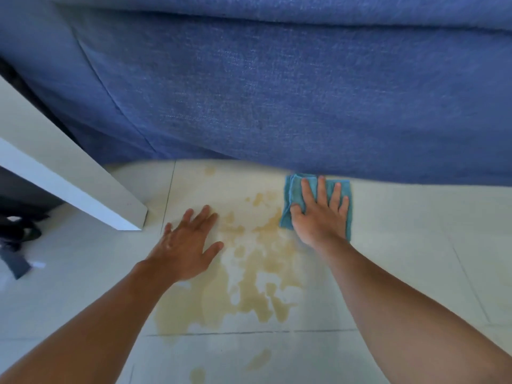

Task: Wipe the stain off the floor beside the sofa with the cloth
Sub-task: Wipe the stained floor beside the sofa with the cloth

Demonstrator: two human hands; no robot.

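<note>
A yellowish-brown stain (249,273) spreads in blotches over the pale tiled floor (415,259), just in front of the blue fabric sofa (277,92). A folded teal cloth (296,195) lies flat on the floor at the stain's far right edge, close to the sofa's base. My right hand (318,214) presses down on the cloth with fingers spread. My left hand (188,242) rests flat on the floor at the stain's left edge, fingers apart, holding nothing.
A white furniture panel (69,178) juts in from the left, its corner ending near my left hand. Dark objects (16,236) lie on the floor at the far left. Smaller stain spots (257,358) sit near the bottom.
</note>
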